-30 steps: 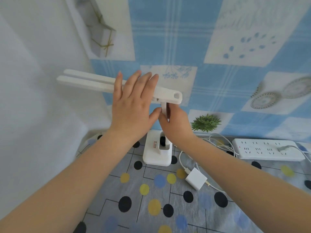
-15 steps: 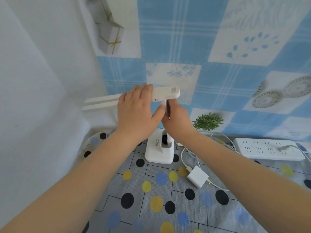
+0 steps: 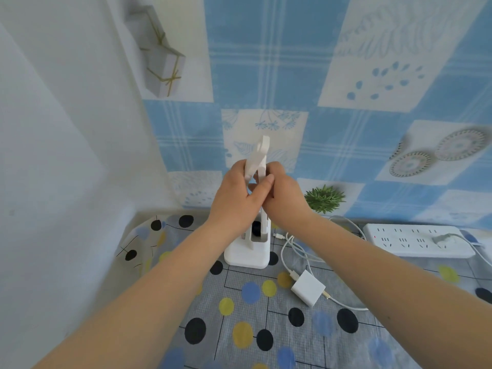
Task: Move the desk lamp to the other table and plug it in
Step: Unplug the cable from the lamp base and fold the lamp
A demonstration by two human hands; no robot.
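Observation:
A white desk lamp (image 3: pixel 246 251) stands on its square base at the back of a table with a dotted grey cloth (image 3: pixel 266 315), near the corner. Its light bar (image 3: pixel 259 155) is folded down against the upright stem, with only its hinge end showing above my hands. My left hand (image 3: pixel 237 198) wraps the folded bar and stem from the left. From the right, my right hand (image 3: pixel 282 195) clasps the same stem, touching the left one. A white power adapter (image 3: pixel 307 288) with its white cable (image 3: pixel 292 246) lies loose on the cloth right of the base.
A white power strip (image 3: pixel 415 239) with one grey plug in it lies at the back right. A small green plant (image 3: pixel 324 198) stands by the blue patterned wall. A white wall closes the left side. A wrapped box (image 3: pixel 162 62) hangs high on the wall.
The light bar, which stuck out level to the left, has swung down against the stem under my left hand. My right hand stayed on the stem. The view came closer.

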